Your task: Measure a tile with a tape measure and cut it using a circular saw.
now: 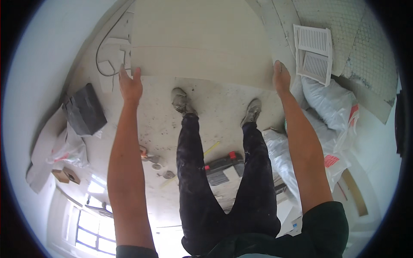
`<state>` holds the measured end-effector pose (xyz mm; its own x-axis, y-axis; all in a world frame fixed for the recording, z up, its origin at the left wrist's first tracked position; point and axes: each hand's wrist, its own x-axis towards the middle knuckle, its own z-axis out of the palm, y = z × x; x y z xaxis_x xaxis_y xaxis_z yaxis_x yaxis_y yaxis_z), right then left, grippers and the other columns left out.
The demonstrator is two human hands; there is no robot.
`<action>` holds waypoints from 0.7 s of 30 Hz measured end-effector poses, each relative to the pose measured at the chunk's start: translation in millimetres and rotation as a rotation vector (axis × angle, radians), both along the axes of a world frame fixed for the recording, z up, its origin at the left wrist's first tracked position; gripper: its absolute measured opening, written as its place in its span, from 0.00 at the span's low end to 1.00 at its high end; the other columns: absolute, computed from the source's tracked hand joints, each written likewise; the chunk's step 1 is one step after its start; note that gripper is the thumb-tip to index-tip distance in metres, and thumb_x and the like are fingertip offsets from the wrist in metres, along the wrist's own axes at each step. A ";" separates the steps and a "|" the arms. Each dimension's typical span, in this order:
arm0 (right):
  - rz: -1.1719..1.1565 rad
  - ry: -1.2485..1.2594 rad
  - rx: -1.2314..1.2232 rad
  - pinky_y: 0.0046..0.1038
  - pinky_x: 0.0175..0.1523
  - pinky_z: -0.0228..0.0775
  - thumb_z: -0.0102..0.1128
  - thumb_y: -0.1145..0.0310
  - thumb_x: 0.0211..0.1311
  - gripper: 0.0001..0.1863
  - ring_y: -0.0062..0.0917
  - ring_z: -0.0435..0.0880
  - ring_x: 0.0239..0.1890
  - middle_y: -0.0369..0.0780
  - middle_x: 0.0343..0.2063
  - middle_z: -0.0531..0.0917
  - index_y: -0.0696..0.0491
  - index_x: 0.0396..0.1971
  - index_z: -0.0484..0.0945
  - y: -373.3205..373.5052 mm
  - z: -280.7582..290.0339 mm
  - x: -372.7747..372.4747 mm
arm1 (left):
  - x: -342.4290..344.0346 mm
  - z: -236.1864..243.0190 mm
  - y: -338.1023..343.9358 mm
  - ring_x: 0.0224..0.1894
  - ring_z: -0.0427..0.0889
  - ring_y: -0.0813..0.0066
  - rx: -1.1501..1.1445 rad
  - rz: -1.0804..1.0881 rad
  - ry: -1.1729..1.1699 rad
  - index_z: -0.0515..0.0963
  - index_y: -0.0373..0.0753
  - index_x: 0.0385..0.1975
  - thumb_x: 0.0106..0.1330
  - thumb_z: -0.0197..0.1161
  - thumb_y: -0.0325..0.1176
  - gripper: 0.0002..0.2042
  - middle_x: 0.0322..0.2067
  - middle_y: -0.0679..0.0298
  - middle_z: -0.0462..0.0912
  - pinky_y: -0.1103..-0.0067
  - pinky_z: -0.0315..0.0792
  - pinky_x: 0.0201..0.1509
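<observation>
Head view: from where I stand in the room, a large pale board [202, 58] lies ahead of the person's shoes [180, 99], spanning the space between both outstretched hands. The left hand [130, 86] is at its near left corner, thumb and fingers parted in a V; whether they press on the edge I cannot tell. The right hand [282, 78] meets the near right corner, fingers pointing forward; its grip is partly hidden and cannot be confirmed. A dark cable [98, 53] loops beyond the left hand. A white louvred panel [315, 55] leans at the right, above filled plastic bags [329, 105]. A black box-like object [85, 110] sits at the left. A dark case with red latches [224, 167] shows between the legs.
</observation>
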<state>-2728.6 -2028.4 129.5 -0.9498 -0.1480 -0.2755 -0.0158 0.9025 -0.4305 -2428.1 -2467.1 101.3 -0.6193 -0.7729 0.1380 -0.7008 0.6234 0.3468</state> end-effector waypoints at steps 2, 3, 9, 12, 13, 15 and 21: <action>0.008 -0.066 0.136 0.43 0.55 0.69 0.42 0.43 0.71 0.31 0.49 0.80 0.49 0.54 0.43 0.83 0.57 0.48 0.79 -0.6 -1.6 6.6 | -28.3 9.2 -25.7 0.50 0.80 0.49 0.808 0.042 0.048 0.73 0.27 0.55 0.66 0.62 0.46 0.27 0.46 0.46 0.82 0.64 0.71 0.54; 0.030 -0.142 0.259 0.43 0.52 0.70 0.42 0.42 0.71 0.31 0.49 0.81 0.48 0.54 0.40 0.83 0.56 0.45 0.80 1.3 -0.5 14.8 | -40.7 21.0 -28.8 0.46 0.80 0.44 0.999 0.031 0.005 0.77 0.27 0.46 0.66 0.60 0.47 0.24 0.39 0.44 0.83 0.62 0.71 0.50; -0.094 -0.112 -0.020 0.37 0.48 0.71 0.44 0.45 0.73 0.30 0.41 0.82 0.39 0.50 0.34 0.84 0.61 0.38 0.80 7.8 -12.1 58.7 | -77.7 -4.5 -62.7 0.43 0.77 0.37 0.627 -0.204 -0.053 0.77 0.28 0.35 0.67 0.57 0.50 0.24 0.36 0.38 0.80 0.55 0.69 0.47; -0.197 -0.166 -0.009 0.35 0.50 0.69 0.44 0.47 0.74 0.29 0.37 0.81 0.41 0.49 0.36 0.83 0.62 0.42 0.79 0.1 -10.0 77.1 | -99.8 3.1 -78.5 0.47 0.78 0.40 0.680 -0.202 -0.074 0.78 0.28 0.41 0.66 0.57 0.52 0.25 0.39 0.39 0.81 0.56 0.70 0.50; -0.244 -0.222 0.021 0.34 0.53 0.68 0.44 0.48 0.74 0.29 0.35 0.80 0.43 0.50 0.39 0.83 0.62 0.45 0.79 1.9 -9.8 80.3 | -99.3 2.0 -83.4 0.49 0.78 0.41 0.746 -0.199 -0.105 0.78 0.28 0.45 0.66 0.57 0.53 0.27 0.41 0.40 0.81 0.58 0.70 0.51; -0.207 -0.137 0.032 0.34 0.56 0.66 0.42 0.49 0.75 0.29 0.36 0.78 0.47 0.51 0.43 0.81 0.63 0.48 0.77 8.8 -5.4 87.7 | -83.6 -1.1 -76.8 0.51 0.78 0.44 0.744 -0.042 0.072 0.76 0.29 0.49 0.65 0.58 0.53 0.28 0.44 0.41 0.81 0.60 0.70 0.53; -0.093 0.352 -0.006 0.40 0.67 0.57 0.39 0.55 0.76 0.28 0.44 0.70 0.62 0.55 0.57 0.73 0.67 0.58 0.69 -36.4 47.1 170.7 | 31.7 -41.4 -66.4 0.55 0.79 0.51 0.740 0.132 -0.245 0.73 0.32 0.58 0.62 0.62 0.52 0.32 0.51 0.46 0.80 0.65 0.70 0.60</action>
